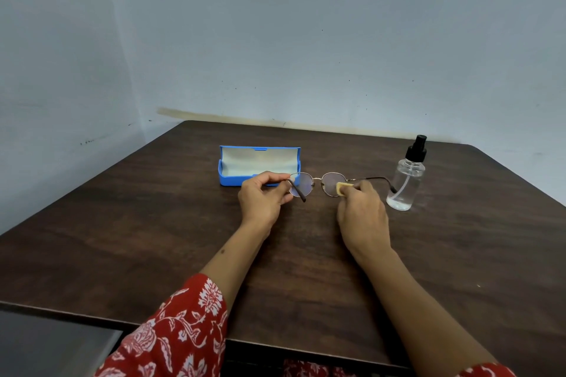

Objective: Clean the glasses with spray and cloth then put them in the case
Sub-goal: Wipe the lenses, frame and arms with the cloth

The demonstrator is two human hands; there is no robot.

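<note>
Round thin-framed glasses [318, 182] are held a little above the dark wooden table [153, 239], temples unfolded. My left hand [263, 197] pinches the left lens rim at its outer edge. My right hand [363, 214] presses a small folded yellow cloth [341, 188] against the right lens. An open blue case [258, 164] with a pale lining sits just behind my left hand. A clear spray bottle [405, 180] with a black pump top stands upright to the right of the glasses, close to the right temple tip.
The table's far edge meets a pale blue wall [306, 55]. The near edge runs across the bottom, with a grey surface [52, 346] below at the left. Red floral sleeves cover my upper arms.
</note>
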